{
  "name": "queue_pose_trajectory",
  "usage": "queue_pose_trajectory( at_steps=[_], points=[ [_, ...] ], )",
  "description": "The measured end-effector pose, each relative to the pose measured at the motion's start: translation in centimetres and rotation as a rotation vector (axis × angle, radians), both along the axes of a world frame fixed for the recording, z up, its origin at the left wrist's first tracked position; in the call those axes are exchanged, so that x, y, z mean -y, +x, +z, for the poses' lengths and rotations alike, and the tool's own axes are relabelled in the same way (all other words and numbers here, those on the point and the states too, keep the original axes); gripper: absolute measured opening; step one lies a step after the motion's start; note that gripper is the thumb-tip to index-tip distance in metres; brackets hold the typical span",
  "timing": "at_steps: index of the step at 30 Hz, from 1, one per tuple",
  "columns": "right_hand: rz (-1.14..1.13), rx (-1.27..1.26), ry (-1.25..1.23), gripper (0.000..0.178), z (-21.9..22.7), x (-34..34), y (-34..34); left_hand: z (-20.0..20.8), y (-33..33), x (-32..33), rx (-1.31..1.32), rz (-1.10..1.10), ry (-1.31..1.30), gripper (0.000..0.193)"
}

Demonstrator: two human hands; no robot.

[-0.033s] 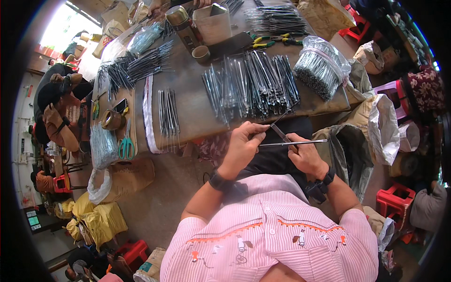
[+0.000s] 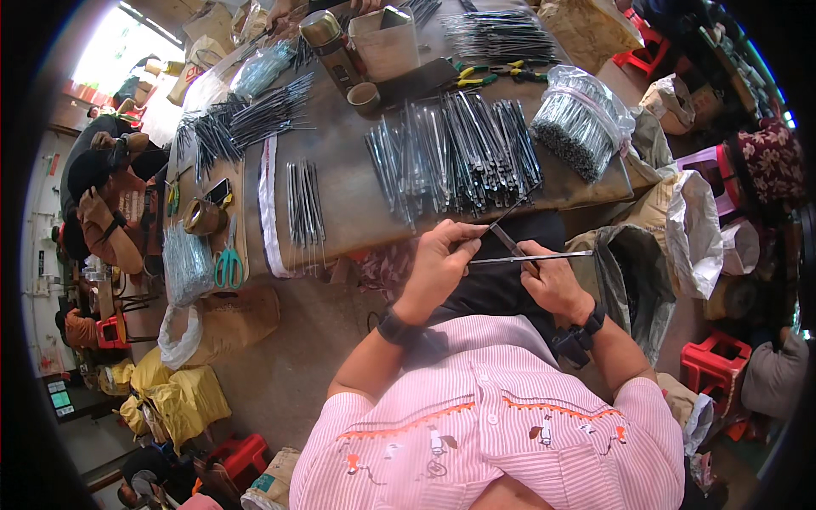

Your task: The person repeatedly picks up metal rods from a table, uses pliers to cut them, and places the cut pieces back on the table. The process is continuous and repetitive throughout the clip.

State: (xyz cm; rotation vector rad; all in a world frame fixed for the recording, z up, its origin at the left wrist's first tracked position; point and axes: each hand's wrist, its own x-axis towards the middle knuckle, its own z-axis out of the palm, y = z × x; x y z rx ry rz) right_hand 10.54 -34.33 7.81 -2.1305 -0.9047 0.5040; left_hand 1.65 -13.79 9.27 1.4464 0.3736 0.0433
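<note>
My left hand (image 2: pixel 440 262) is closed, thumb against fingers, on a thin metal rod (image 2: pixel 561 256) that stretches to the right past my other hand. Another dark thin rod (image 2: pixel 515 206) slants from my left fingertips up to the table edge. My right hand (image 2: pixel 554 280) is wrapped around a flat-bladed metal tool (image 2: pixel 505 237), perhaps a knife or a file; its blade tip is at my left fingertips. Just beyond my hands, a wide row of thin metal rods (image 2: pixel 484 153) lies on the table (image 2: pixel 344 183). Both hands are above my lap.
A smaller rod row (image 2: pixel 306 204) lies left, beside a white strip (image 2: pixel 269 204). A plastic-wrapped rod bundle (image 2: pixel 582 123) sits right. Pliers (image 2: pixel 476 78), a flask (image 2: pixel 327 47) and a cup (image 2: pixel 364 98) stand farther back. Teal scissors (image 2: pixel 229 265) lie left; open sacks (image 2: pixel 637 280) stand right. Another person (image 2: pixel 110 195) sits left.
</note>
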Motion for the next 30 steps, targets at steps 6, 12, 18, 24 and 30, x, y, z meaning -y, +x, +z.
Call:
queue_pose_trajectory(
  at_steps=[6,12,18,24,30],
  points=[
    [-0.037,-0.009,0.04,0.033,-0.2,-0.5,0.1,1.3,-1.2,-0.4,0.189,0.06,0.614,0.037],
    [0.026,-0.067,0.055,0.036,-0.5,-2.0,-0.1,1.5,-2.5,-1.6,0.134,0.168,0.6,0.028],
    [0.041,-0.198,0.083,0.038,-1.4,-2.9,-0.6,-2.4,-3.4,-8.8,0.142,0.548,0.813,0.019],
    [-0.009,-0.289,0.162,0.037,-2.5,-2.0,-0.4,-7.4,-7.2,-20.8,-0.075,0.945,1.046,0.027],
    [-0.025,-0.353,0.187,0.036,-3.2,-2.2,-0.6,-11.5,-9.0,-24.8,-0.334,0.937,1.136,0.026]
  ],
)
